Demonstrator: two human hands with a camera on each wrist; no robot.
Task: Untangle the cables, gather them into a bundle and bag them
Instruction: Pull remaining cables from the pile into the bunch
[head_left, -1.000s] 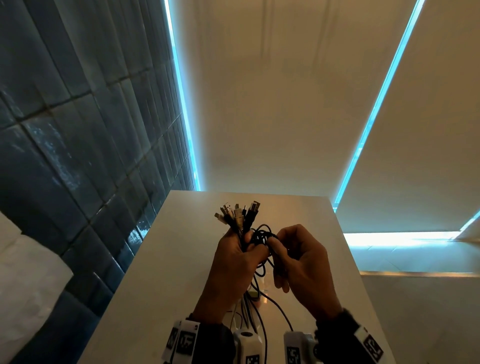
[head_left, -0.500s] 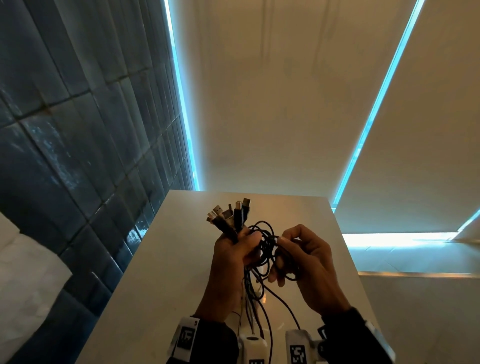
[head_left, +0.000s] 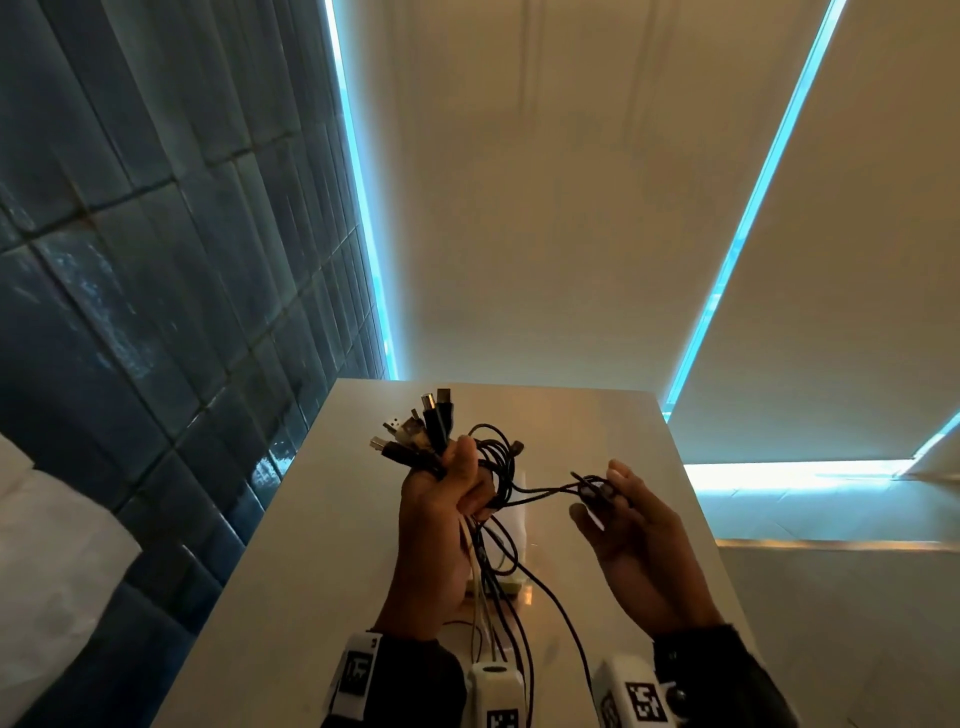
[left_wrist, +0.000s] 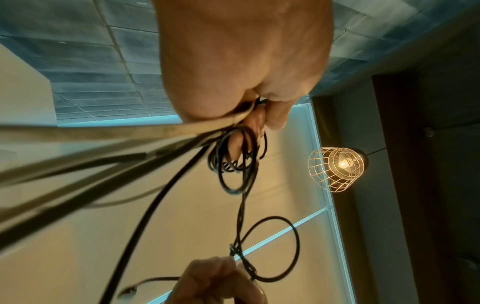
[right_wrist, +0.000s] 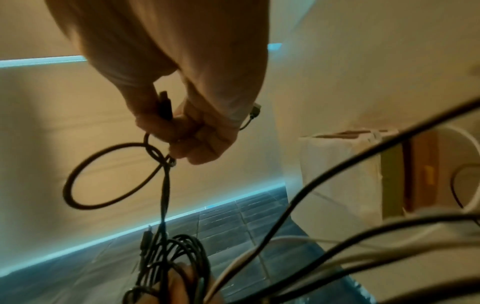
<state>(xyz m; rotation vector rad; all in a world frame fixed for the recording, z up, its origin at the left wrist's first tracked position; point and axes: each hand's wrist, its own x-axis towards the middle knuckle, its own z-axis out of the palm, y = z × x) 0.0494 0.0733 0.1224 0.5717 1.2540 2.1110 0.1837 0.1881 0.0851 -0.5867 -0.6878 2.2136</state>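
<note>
My left hand (head_left: 447, 499) grips a bundle of cables (head_left: 493, 467) above the white table (head_left: 322, 519), with several plug ends (head_left: 421, 426) fanning up from the fist. Black and white cable tails (head_left: 498, 597) hang below the hand. My right hand (head_left: 608, 493) pinches one black cable (head_left: 540, 491) pulled out sideways from the bundle. The right wrist view shows its thumb and fingers (right_wrist: 182, 127) holding a black plug (right_wrist: 165, 106), with a loop (right_wrist: 109, 174) hanging below. In the left wrist view, coils (left_wrist: 239, 156) sit under my left hand's fingers (left_wrist: 259, 115).
A clear bag with a white and yellow-green insert (head_left: 519, 525) stands on the table behind the hands. Dark tiled wall (head_left: 156, 260) runs along the left. Roller blinds (head_left: 519, 208) hang beyond the table's far edge. A caged lamp (left_wrist: 337, 166) hangs overhead.
My right hand has moved to the right, drawing one black cable out of the bundle. The left hand has stayed in place with its grip on the bundle.
</note>
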